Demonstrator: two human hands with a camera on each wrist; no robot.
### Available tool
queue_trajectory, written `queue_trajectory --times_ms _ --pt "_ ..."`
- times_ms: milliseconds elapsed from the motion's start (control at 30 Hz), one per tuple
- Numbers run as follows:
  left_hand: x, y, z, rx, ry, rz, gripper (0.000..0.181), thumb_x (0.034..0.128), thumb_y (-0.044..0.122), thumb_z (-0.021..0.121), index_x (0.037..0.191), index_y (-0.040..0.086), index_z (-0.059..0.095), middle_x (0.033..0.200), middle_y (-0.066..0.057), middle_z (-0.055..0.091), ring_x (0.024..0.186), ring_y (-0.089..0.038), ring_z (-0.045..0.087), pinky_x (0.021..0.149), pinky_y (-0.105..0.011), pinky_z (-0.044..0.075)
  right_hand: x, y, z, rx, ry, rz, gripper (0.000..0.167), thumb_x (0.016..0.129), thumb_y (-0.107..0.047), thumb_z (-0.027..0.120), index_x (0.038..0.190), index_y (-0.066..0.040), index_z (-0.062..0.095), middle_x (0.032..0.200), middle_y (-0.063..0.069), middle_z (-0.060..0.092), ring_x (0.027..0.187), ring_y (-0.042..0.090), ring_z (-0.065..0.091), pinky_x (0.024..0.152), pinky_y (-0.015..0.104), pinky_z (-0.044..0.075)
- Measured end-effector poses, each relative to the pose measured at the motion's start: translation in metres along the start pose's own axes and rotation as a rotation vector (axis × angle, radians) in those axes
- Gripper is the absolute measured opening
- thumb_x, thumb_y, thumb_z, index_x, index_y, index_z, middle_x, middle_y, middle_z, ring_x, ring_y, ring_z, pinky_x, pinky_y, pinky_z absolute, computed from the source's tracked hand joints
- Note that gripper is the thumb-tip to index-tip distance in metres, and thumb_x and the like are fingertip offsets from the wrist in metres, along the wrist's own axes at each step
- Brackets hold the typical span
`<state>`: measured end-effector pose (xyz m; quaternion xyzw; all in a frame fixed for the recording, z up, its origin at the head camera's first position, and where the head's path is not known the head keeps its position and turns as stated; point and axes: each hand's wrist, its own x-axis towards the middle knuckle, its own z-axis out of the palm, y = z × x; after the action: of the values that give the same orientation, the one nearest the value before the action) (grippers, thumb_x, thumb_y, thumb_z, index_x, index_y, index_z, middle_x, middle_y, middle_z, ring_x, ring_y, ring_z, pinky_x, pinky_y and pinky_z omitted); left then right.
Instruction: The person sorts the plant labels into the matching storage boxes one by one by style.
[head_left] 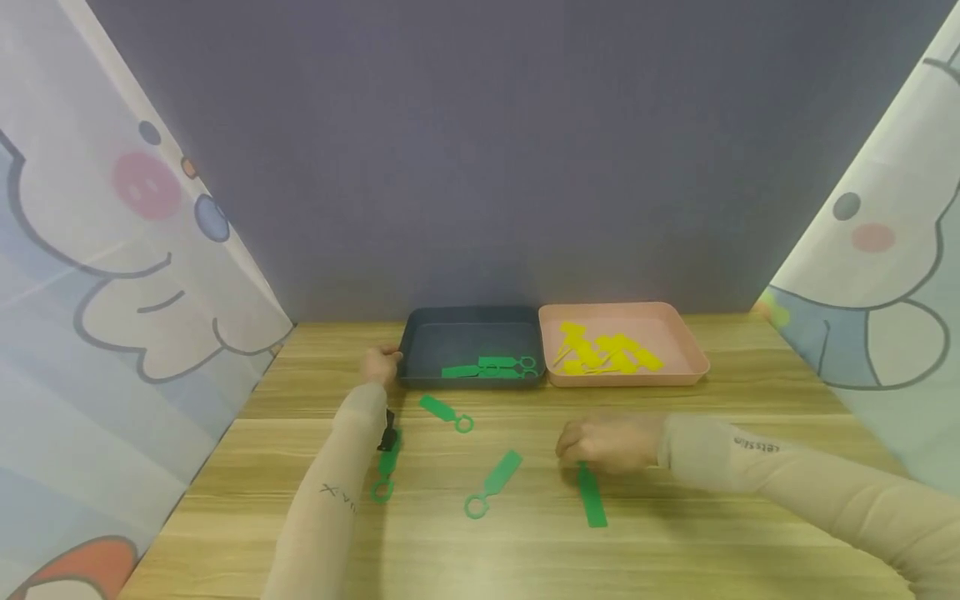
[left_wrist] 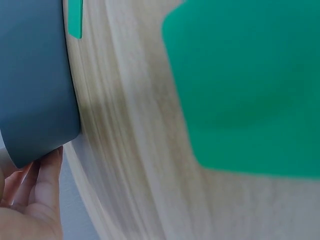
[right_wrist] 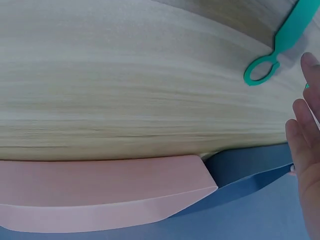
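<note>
My left hand (head_left: 381, 365) grips the left end of the dark blue tray (head_left: 406, 346); in the left wrist view the thumb is at the rim and the fingers (left_wrist: 47, 185) lie against the outer wall. Flat green pieces with a ring at one end lie in that tray. Over the table, my right hand (head_left: 611, 442) is slightly blurred above a green ring-ended piece (head_left: 592, 500) whose ring it hides in the head view. The right wrist view shows that ring (right_wrist: 247, 77) apart from the loosely extended fingers.
More green pieces (head_left: 502, 473) lie on the wooden table (head_left: 525, 558), one partly under the left forearm. Touching the blue tray's right side, a pink tray (head_left: 630, 380) contains several yellow pieces (head_left: 588, 354). A dark panel (head_left: 487, 167) rises behind both trays. Printed curtains flank the table.
</note>
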<state>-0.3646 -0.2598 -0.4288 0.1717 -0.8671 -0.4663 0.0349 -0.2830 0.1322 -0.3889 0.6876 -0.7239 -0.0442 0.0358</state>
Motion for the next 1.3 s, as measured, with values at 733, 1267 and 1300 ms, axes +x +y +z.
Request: queue_trajectory --times_ms 733,1267,1300 --pt "-0.002 0.004 0.001 0.032 0.03 0.01 0.034 0.0947 0.015 0.048 0.124 0.0 0.054 0.133 -0.021 0.048 0.124 -0.038 0.042 0.102 -0.047 0.038 -0.015 -0.006 0.023 0.047 -0.02 -0.092 0.039 0.073 -0.006 0.07 0.111 -0.011 0.065 0.114 -0.002 0.06 0.108 0.009 0.055 0.091 0.017 0.046" --pt "0.001 0.001 0.001 0.071 0.06 0.028 0.032 0.0936 0.015 0.05 0.121 0.0 0.057 0.13 -0.021 0.051 0.124 -0.037 0.043 0.101 -0.047 0.038 -0.017 -0.01 0.027 0.012 -0.009 -0.116 0.042 0.068 -0.005 0.075 0.108 -0.018 0.067 0.11 -0.009 0.059 0.103 0.004 0.054 0.091 0.011 0.043" --pt "0.001 0.001 0.001 0.067 0.059 0.026 0.032 0.0936 0.015 0.05 0.121 0.0 0.057 0.131 -0.02 0.051 0.124 -0.037 0.043 0.102 -0.047 0.039 -0.018 -0.01 0.027 0.017 -0.008 -0.111 0.042 0.068 -0.006 0.075 0.107 -0.018 0.067 0.11 -0.009 0.059 0.103 0.004 0.054 0.091 0.011 0.043"
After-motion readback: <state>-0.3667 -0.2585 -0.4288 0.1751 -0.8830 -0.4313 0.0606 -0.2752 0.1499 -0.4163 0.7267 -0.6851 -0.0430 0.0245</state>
